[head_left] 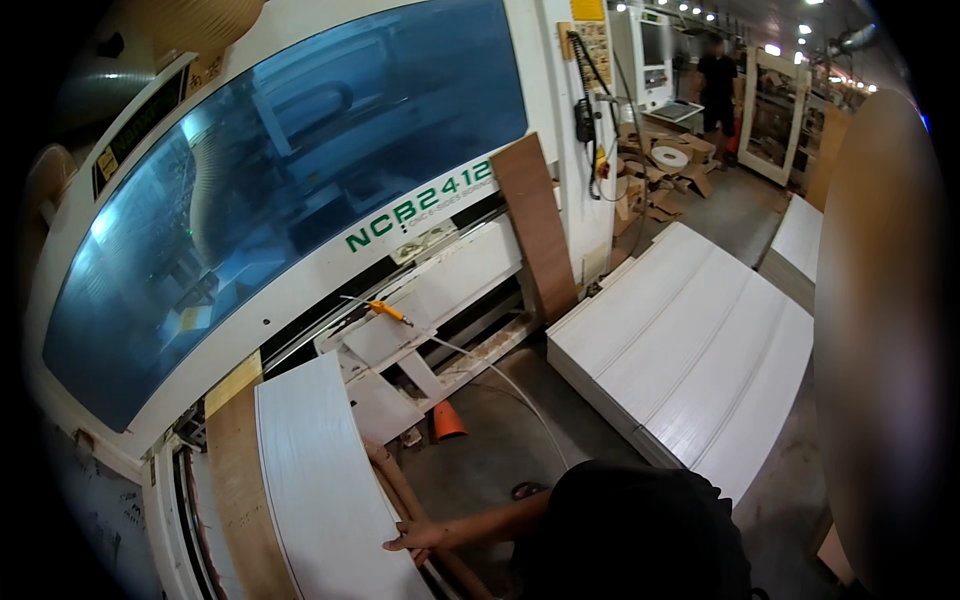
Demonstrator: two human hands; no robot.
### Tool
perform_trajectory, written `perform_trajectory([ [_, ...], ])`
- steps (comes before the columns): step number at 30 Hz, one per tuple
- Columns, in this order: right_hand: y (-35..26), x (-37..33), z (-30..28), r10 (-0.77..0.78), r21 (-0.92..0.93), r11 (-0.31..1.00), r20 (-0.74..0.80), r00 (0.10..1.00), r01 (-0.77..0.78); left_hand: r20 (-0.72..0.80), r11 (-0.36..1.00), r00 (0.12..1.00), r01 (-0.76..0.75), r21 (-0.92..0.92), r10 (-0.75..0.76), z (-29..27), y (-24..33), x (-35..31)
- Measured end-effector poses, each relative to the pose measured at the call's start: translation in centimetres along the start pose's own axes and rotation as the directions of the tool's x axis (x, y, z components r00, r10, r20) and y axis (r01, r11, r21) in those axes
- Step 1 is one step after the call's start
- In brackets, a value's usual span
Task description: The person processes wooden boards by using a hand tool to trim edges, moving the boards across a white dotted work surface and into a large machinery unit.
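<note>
A long white board (325,470) with a faint wood-grain face lies at the lower left, on the machine's side table. My right hand (412,538) grips its right-hand edge near the lower rim of the picture, the thumb over the top face and other fingers curled at the edge. The forearm reaches in from a black sleeve (630,530). Alongside the board's left edge runs a brown wooden strip (236,480). My left hand is out of sight.
A large white machine with a blue window (300,150) stands ahead. An orange-handled air gun (388,311) with a hose rests on its ledge. A brown panel (535,225) leans there. Stacked white boards (690,340) stand right; a person (717,85) stands far back.
</note>
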State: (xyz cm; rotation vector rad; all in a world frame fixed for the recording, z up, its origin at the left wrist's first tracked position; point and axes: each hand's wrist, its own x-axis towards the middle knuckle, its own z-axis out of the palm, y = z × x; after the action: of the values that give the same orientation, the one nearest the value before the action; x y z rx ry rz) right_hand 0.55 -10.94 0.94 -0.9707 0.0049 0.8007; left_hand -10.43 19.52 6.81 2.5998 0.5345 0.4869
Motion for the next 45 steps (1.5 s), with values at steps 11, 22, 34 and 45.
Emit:
perform_trajectory([
  [11, -7.6, 3.8, 4.5, 0.092, -0.215, 0.973, 0.035, 0.995, -0.082, 0.027, 0.992, 0.997, -0.074, 0.100, 0.072, 1.9, -0.5, 2.1],
  [22, -8.5, 16.0, -0.6, 0.083, -0.203, 0.977, 0.064, 0.994, -0.069, -0.027, 0.990, 1.000, 0.009, 0.142, -0.005, 5.1, 2.0, 6.8],
  [34, -14.9, 15.6, -0.7, -0.422, -0.974, 0.124, 0.120, 0.899, 0.188, 0.010, 0.988, 0.999, 0.031, 0.149, -0.033, 8.2, 6.0, 10.5],
  [45, -10.5, 16.2, -3.9, -0.513, -0.968, -0.106, 0.250, 0.821, 0.228, 0.010, 0.992, 1.000, 0.028, 0.123, -0.029, 8.1, 4.1, 11.8],
])
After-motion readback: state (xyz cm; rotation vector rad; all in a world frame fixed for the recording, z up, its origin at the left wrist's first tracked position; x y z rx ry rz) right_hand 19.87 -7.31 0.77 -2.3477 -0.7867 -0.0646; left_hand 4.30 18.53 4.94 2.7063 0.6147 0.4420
